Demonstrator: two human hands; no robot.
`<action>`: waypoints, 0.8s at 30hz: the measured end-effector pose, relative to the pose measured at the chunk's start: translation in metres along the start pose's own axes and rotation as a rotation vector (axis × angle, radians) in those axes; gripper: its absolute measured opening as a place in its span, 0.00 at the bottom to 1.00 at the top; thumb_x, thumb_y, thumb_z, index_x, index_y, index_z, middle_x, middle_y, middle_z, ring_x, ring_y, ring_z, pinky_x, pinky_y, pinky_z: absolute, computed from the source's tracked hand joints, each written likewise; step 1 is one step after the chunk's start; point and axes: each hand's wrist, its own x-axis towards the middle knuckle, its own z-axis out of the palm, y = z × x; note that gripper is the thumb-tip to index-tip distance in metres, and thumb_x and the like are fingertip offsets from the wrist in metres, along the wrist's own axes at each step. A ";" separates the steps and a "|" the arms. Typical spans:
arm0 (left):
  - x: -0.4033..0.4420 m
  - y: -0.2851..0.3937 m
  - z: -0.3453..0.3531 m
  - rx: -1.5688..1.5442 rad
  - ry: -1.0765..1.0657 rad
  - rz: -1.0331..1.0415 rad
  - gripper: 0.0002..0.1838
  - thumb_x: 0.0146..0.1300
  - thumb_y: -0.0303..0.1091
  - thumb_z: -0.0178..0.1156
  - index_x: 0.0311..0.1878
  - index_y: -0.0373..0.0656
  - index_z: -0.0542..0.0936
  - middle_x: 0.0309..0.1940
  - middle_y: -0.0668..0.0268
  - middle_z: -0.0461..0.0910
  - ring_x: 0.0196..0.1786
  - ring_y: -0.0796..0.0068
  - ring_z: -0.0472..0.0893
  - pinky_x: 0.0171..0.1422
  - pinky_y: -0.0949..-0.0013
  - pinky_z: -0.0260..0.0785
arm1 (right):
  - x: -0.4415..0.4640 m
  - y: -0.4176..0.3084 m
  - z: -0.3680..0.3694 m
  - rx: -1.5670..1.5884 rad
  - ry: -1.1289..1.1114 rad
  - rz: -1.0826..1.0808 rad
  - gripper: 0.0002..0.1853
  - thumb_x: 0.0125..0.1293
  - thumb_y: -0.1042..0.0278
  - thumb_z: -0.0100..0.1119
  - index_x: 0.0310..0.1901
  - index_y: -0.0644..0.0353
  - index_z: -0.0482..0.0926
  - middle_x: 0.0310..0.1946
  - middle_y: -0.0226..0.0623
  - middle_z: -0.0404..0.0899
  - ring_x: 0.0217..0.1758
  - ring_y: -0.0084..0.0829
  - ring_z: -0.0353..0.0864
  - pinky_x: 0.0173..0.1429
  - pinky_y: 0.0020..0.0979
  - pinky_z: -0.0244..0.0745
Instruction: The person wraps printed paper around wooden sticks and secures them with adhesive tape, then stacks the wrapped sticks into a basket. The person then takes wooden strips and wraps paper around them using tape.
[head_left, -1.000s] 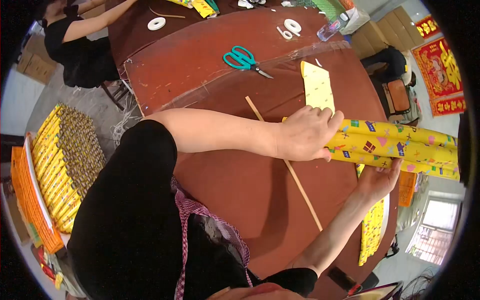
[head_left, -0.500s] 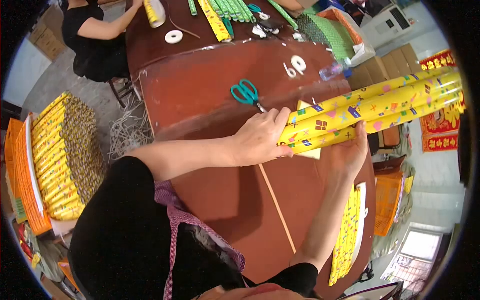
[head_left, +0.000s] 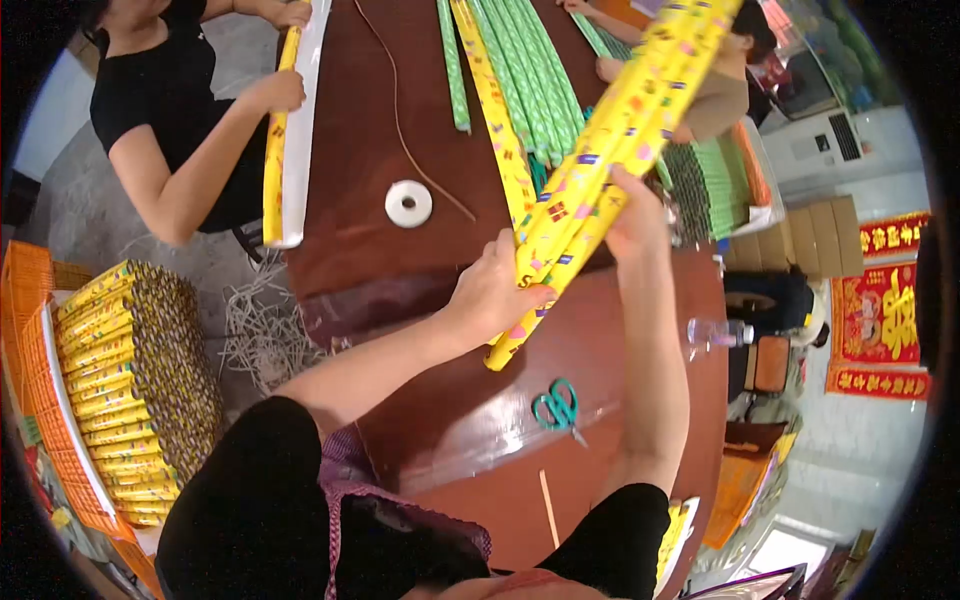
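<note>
A bundle of long yellow patterned tubes [head_left: 600,150] is held up over the table, slanting from lower left to upper right. My left hand [head_left: 492,295] grips the bundle near its lower end, thumb across the front. Farther up, my right hand [head_left: 637,210] is wrapped round its right side, the fingers partly hidden. Below the bundle, green-handled scissors [head_left: 556,405] lie on the brown table [head_left: 450,390]. A white tape roll [head_left: 408,204] lies left of the bundle. Beyond my hands are green tubes [head_left: 525,75] and a yellow strip [head_left: 493,110].
At the upper left a person [head_left: 165,120] holds a yellow-and-white sheet [head_left: 290,150]. Another person [head_left: 720,95] is at the upper right. Stacked yellow tubes [head_left: 110,390] fill an orange crate [head_left: 60,420] at the left. A bottle [head_left: 718,333] lies near the right edge.
The bundle has swung from pointing right to pointing up and away, with both hands still on it. The view has shifted toward the table's far side, showing more of both people.
</note>
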 end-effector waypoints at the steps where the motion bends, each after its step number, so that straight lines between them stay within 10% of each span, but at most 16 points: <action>1: 0.012 -0.009 -0.006 0.013 0.031 -0.066 0.36 0.50 0.44 0.73 0.53 0.33 0.63 0.47 0.42 0.75 0.48 0.42 0.79 0.52 0.50 0.73 | 0.025 0.008 0.009 0.008 -0.040 0.060 0.22 0.68 0.70 0.55 0.62 0.68 0.68 0.56 0.43 0.77 0.59 0.40 0.77 0.65 0.42 0.71; 24: 0.136 -0.140 0.016 -0.104 0.178 -0.521 0.35 0.51 0.41 0.74 0.53 0.28 0.68 0.46 0.43 0.80 0.49 0.51 0.83 0.53 0.58 0.75 | 0.244 0.130 0.026 -0.319 -0.018 0.419 0.16 0.60 0.74 0.62 0.49 0.71 0.78 0.43 0.45 0.83 0.43 0.40 0.83 0.51 0.41 0.78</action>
